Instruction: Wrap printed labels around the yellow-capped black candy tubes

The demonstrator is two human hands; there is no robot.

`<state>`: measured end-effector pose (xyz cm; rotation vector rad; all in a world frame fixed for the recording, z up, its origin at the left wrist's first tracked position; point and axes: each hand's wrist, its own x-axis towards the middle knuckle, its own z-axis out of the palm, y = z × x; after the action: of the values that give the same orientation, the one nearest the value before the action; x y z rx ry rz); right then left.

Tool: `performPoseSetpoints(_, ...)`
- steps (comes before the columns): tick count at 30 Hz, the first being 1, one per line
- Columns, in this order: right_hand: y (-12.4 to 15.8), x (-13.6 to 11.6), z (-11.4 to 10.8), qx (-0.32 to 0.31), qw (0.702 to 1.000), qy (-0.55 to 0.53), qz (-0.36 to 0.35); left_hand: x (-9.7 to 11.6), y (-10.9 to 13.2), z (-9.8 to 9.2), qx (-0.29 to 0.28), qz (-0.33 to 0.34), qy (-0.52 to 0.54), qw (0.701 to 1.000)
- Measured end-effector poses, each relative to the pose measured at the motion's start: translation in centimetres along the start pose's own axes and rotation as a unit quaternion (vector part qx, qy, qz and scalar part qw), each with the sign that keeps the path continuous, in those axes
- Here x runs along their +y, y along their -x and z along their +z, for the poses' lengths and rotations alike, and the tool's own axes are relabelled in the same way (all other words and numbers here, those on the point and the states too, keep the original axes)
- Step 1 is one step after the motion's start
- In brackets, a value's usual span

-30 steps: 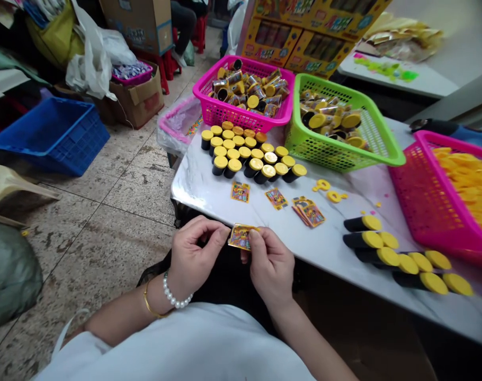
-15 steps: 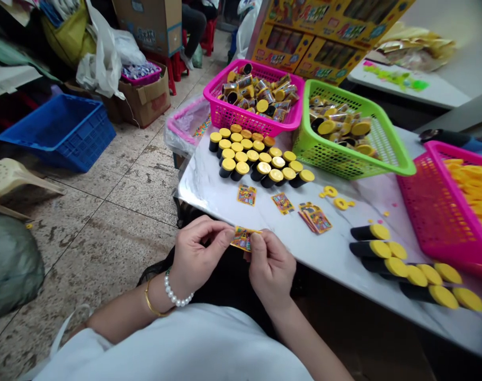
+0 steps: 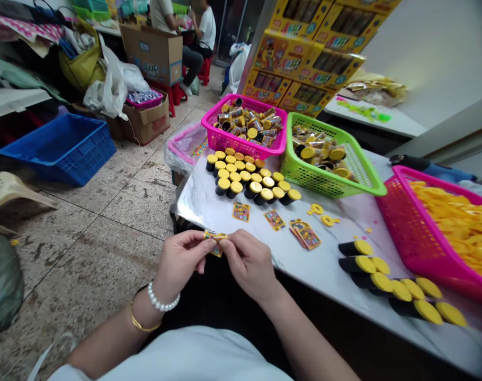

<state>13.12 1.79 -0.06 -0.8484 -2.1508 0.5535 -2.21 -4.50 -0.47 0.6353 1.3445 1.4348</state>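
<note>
While we hold it in front of the near edge of the tabletop (image 3: pixel 201 203), the sticker (image 3: pixel 215 242) sits between both our hands, above our lap. Our left hand (image 3: pixel 181 259) closes its grip on the sticker's left end, thumb and forefinger pressed together on it. Our right hand (image 3: pixel 249 264) pinches the right end the same way. The sticker looks bent or partly folded; we cannot tell which. A pearl bracelet (image 3: pixel 161 302) and a gold bangle (image 3: pixel 140 323) circle our left wrist.

On the tabletop just beyond our hands lie two loose stickers (image 3: pixel 241 211) and, to their right, a small stack of stickers (image 3: pixel 304 236). Farther off stands a tight cluster of upright black tubes (image 3: pixel 249 179) with yellow caps. Behind them a pink basket (image 3: pixel 233 145) holds wrapped tubes, and a green basket (image 3: pixel 324 182) beside it on the right holds more. A few small yellow pieces (image 3: pixel 322 216) lie near the green basket. To the near right, capped tubes lying on their sides (image 3: pixel 384 272) form a row, next to a second pink basket (image 3: pixel 408 233) filled with yellow caps (image 3: pixel 463 227). On the floor to the far left sits a blue crate (image 3: pixel 58 148).
</note>
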Motion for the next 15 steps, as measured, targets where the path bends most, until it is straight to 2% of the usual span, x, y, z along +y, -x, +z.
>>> performPoseSetpoints(2,-2.2,0.7,-0.3,0.037,0.996,0.078,-0.002,0.3,-0.7,-0.5,-0.006,-0.045,0.052,0.998)
performPoseSetpoints(4,-4.8,1.6,-0.3,0.077,0.978,0.192,0.026,0.6,-1.4,-0.8,-0.015,-0.072,0.099,0.992)
performPoseSetpoints(5,-6.0,2.0,-0.3,0.077,0.965,0.246,0.051,0.7,-1.8,-0.9,-0.020,-0.084,0.121,0.989)
performPoseSetpoints(7,-8.0,2.7,0.0,0.040,0.941,0.321,0.100,0.9,-2.4,-1.0,-0.025,-0.103,0.166,0.980)
performPoseSetpoints(9,-9.0,3.0,0.3,0.007,0.932,0.342,0.123,1.3,-2.8,-1.2,-0.037,-0.125,0.207,0.970)
performPoseSetpoints(10,-9.1,2.9,0.3,0.009,0.935,0.330,0.125,1.4,-3.0,-1.3,-0.045,-0.137,0.226,0.963)
performPoseSetpoints(12,-8.2,2.4,0.1,0.055,0.959,0.251,0.122,1.7,-3.2,-1.6,-0.055,-0.156,0.260,0.951)
performPoseSetpoints(14,-6.7,1.5,-0.4,0.106,0.982,0.087,0.127,1.9,-3.4,-1.7,-0.058,-0.171,0.287,0.941)
performPoseSetpoints(15,-5.8,1.1,-0.7,0.113,0.984,-0.013,0.136,2.0,-3.5,-1.7,-0.060,-0.177,0.296,0.937)
